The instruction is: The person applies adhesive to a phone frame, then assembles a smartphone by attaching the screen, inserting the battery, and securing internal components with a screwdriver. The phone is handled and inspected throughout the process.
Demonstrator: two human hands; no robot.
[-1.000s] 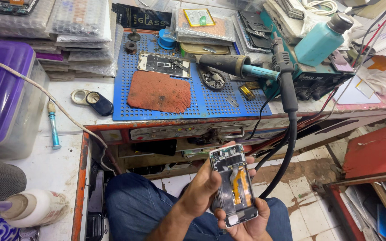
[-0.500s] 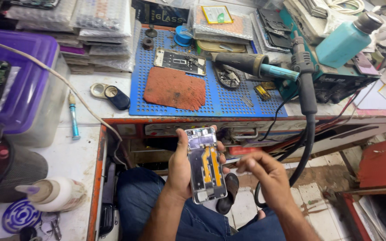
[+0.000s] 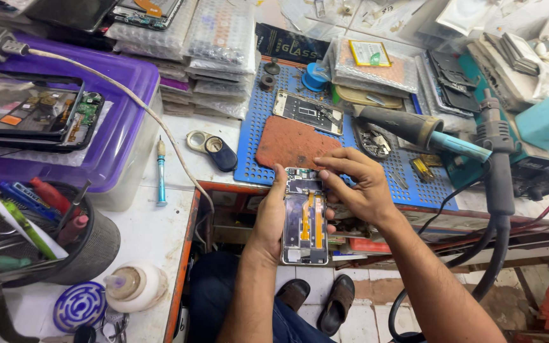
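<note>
The opened phone point(image 3: 304, 216) hangs just below the near edge of the blue perforated mat point(image 3: 255, 136), off the surface, above sandals point(image 3: 316, 302) on the floor. On the mat behind it lie a rust-brown pad point(image 3: 290, 143) and a phone frame point(image 3: 306, 112); a soldering handle point(image 3: 408, 127) lies to the right. The phone's long axis runs toward the mat, top end nearest it, open side up. The left hand point(image 3: 268, 219) has its grip closed around the phone's left edge; the right hand point(image 3: 357, 184) pinches fingertips point(image 3: 325, 174) at its top end.

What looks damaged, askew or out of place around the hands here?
The phone in the left hand has no back cover, so its orange ribbon cables show; the right hand pinches at its top end. Nothing looks spilled.
</note>
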